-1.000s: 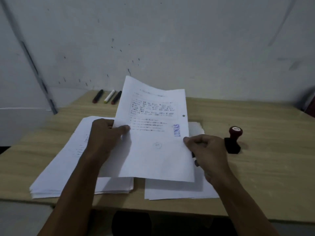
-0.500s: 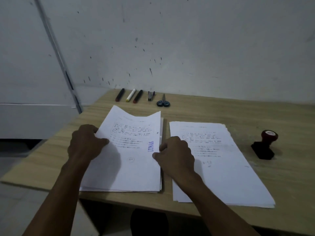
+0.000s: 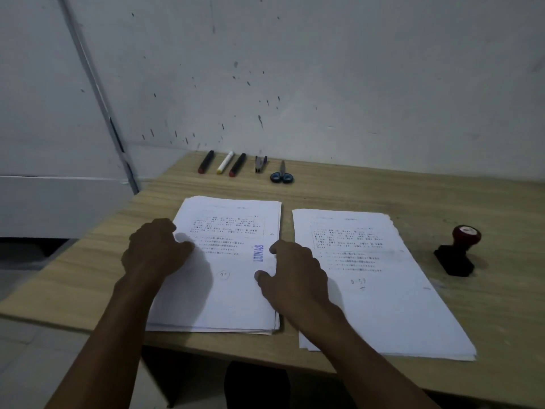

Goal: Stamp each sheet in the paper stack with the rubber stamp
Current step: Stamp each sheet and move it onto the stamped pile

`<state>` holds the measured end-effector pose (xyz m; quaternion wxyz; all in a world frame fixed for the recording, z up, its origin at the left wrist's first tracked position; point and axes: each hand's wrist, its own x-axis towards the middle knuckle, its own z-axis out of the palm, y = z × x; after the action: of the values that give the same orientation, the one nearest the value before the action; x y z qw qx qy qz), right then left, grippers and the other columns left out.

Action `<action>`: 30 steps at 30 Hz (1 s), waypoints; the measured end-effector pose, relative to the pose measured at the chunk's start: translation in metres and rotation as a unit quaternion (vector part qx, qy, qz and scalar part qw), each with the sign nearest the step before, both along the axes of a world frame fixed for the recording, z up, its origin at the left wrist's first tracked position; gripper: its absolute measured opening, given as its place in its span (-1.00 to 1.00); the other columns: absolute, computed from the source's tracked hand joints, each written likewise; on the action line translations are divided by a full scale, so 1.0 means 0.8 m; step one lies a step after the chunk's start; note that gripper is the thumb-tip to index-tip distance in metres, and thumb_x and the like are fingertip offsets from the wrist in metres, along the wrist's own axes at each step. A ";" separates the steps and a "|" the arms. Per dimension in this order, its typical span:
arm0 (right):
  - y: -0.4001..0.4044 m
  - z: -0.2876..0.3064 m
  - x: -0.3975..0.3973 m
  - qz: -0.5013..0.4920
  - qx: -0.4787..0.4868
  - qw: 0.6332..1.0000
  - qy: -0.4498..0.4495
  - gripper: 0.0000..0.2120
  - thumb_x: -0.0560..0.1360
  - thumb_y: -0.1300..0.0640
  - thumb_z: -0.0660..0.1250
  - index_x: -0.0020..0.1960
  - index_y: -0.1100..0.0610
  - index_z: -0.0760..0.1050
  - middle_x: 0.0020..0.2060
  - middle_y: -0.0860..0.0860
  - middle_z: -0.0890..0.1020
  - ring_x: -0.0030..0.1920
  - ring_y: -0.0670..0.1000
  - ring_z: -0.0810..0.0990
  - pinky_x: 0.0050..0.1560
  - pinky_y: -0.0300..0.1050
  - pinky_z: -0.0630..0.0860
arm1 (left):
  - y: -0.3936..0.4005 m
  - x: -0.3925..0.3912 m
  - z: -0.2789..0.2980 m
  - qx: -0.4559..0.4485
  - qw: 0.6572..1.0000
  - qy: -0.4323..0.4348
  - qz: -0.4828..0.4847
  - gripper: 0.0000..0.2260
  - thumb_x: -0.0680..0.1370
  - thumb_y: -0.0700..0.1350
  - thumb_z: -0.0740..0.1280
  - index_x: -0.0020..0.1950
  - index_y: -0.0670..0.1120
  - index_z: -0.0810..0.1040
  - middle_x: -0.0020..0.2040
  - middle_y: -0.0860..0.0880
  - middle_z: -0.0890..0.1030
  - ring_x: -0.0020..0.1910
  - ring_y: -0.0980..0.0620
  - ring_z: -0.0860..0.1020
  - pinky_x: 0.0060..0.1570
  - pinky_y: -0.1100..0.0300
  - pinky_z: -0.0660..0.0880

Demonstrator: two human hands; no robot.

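Two paper stacks lie side by side on the wooden table. The left stack has a top sheet bearing a blue "LUNAS" stamp mark. My left hand rests on that stack's left edge, fingers curled against the paper. My right hand rests on its right edge beside the stamp mark, holding nothing. The right stack shows printed text with no blue mark on its top sheet. The rubber stamp, red knob on a black base, stands alone on the table to the right of both stacks.
Along the table's back edge lie three markers, a small stapler and blue-handled scissors. A white wall rises behind. The table's left edge and near edge are close to the stacks.
The stamped sheet, held up in both hands a second ago, now lies flat on top of the left stack. Both hands press its edges down. The stamp has not moved.
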<state>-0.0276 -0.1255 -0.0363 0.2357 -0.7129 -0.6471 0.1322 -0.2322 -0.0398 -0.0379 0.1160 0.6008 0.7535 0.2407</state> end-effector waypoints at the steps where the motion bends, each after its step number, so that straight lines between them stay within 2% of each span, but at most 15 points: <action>1: 0.000 0.000 0.000 0.001 0.000 1.000 0.002 -0.63 0.53 -0.06 0.33 0.28 0.03 0.39 0.25 -0.02 0.49 0.25 0.06 0.46 0.15 -0.07 0.40 | 0.001 -0.001 0.000 -0.003 1.000 0.002 0.000 -0.56 0.45 0.05 0.44 0.27 -0.09 0.49 0.30 -0.12 0.50 0.26 -0.21 0.46 0.15 -0.03 0.42; 7: -0.002 -0.001 0.007 0.017 0.014 0.999 0.045 -0.58 0.52 -0.08 0.35 0.32 0.02 0.39 0.22 -0.04 0.51 0.24 0.02 0.46 0.19 -0.06 0.45 | -0.005 0.010 -0.001 0.008 0.999 0.041 0.017 -0.49 0.46 0.09 0.42 0.33 -0.12 0.45 0.31 -0.21 0.45 0.28 -0.28 0.39 0.20 -0.12 0.36; 10: -0.005 0.003 0.016 0.031 0.054 0.996 0.067 -0.54 0.49 -0.10 0.39 0.34 -0.02 0.41 0.20 -0.06 0.53 0.21 0.00 0.49 0.20 -0.04 0.47 | -0.013 0.030 0.001 0.102 0.995 0.019 0.009 -0.53 0.46 0.01 0.44 0.31 -0.12 0.48 0.26 -0.26 0.46 0.27 -0.30 0.38 0.21 -0.15 0.34; 13: -0.009 0.004 0.035 0.028 0.104 0.990 0.094 -0.59 0.44 -0.07 0.44 0.25 -0.02 0.51 0.05 -0.08 0.60 0.02 0.00 0.58 0.07 -0.03 0.54 | -0.017 0.059 0.001 0.214 0.973 -0.060 -0.059 -0.64 0.44 -0.10 0.45 0.21 -0.15 0.56 0.17 -0.22 0.55 0.19 -0.23 0.48 0.17 -0.04 0.39; 16: -0.015 0.001 0.063 0.003 0.142 0.985 0.100 -0.68 0.43 -0.03 0.47 0.16 -0.02 0.57 -0.09 -0.13 0.61 -0.12 -0.07 0.60 -0.06 -0.01 0.58 | -0.030 0.101 0.006 0.258 0.949 -0.090 -0.155 -0.70 0.46 -0.13 0.45 0.18 -0.13 0.58 0.12 -0.10 0.61 0.10 -0.08 0.56 0.11 0.04 0.47; 20: -0.025 -0.002 0.112 -0.063 0.175 0.977 0.100 -0.75 0.43 0.02 0.47 0.09 0.01 0.60 -0.16 -0.13 0.62 -0.18 -0.07 0.60 -0.11 -0.04 0.59 | -0.047 0.158 0.004 0.246 0.925 -0.103 -0.271 -0.71 0.47 -0.12 0.45 0.19 -0.08 0.58 0.12 -0.02 0.61 0.04 0.05 0.56 -0.01 0.09 0.54; 25: -0.037 -0.001 0.182 -0.186 0.214 0.956 0.072 -0.83 0.43 0.10 0.45 -0.01 0.04 0.55 -0.23 -0.08 0.56 -0.21 -0.01 0.58 -0.21 -0.09 0.52 | -0.049 0.214 -0.010 0.223 0.908 -0.106 -0.339 -0.73 0.46 -0.07 0.46 0.14 -0.04 0.59 0.07 0.05 0.59 -0.01 0.10 0.55 -0.04 0.13 0.53; 27: -0.044 0.004 0.207 -0.243 0.226 0.941 0.064 -0.79 0.41 0.13 0.46 -0.04 0.04 0.45 -0.21 -0.05 0.55 -0.18 0.04 0.57 -0.21 -0.07 0.49 | -0.051 0.231 -0.014 0.218 0.900 -0.118 -0.359 -0.75 0.47 -0.08 0.45 0.13 -0.04 0.59 0.06 0.05 0.59 0.00 0.11 0.55 -0.05 0.16 0.53; 30: -0.050 0.010 0.244 -0.311 0.227 0.922 0.050 -0.64 0.39 0.15 0.47 0.03 0.05 0.32 -0.12 0.02 0.58 -0.11 0.14 0.58 -0.17 -0.01 0.48 | -0.053 0.255 -0.020 0.214 0.895 -0.126 -0.371 -0.78 0.46 -0.09 0.45 0.10 -0.03 0.59 0.04 0.06 0.58 -0.01 0.09 0.55 -0.07 0.10 0.54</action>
<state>0.1673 -0.1657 -0.0283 0.4521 -0.7983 -0.3930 -0.0626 -0.0278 -0.0822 -0.0537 0.1590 0.8118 0.3849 0.4093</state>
